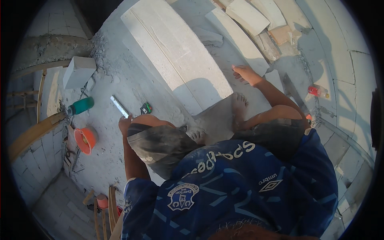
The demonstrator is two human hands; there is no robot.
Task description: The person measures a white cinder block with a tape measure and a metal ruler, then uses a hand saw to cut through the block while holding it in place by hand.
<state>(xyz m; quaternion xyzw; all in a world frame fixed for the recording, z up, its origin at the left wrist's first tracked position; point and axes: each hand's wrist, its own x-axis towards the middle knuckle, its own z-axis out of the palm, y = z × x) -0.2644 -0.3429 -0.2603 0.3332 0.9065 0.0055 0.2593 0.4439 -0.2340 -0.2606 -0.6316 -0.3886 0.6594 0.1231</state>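
In my left hand (125,123) is one end of a short, flat silvery bar (119,106), which points away over the dusty floor. A black and green tape measure (146,108) lies just right of it. Before me lie long white blocks (172,44), side by side with a narrow straight seam between them. My right hand (248,75) is just past their near right corner, above the floor, its fingers curled together. Whatever may be between those fingers is too small to make out. My bare feet (240,105) stand by the blocks' near end.
At the left are a green bottle (81,105), an orange bucket (85,140) and a white block (80,72). More pale slabs (248,17) are stacked at the far right. A red-labelled bottle (318,91) lies near the right wall (345,106). Timber pieces (34,134) edge the left side.
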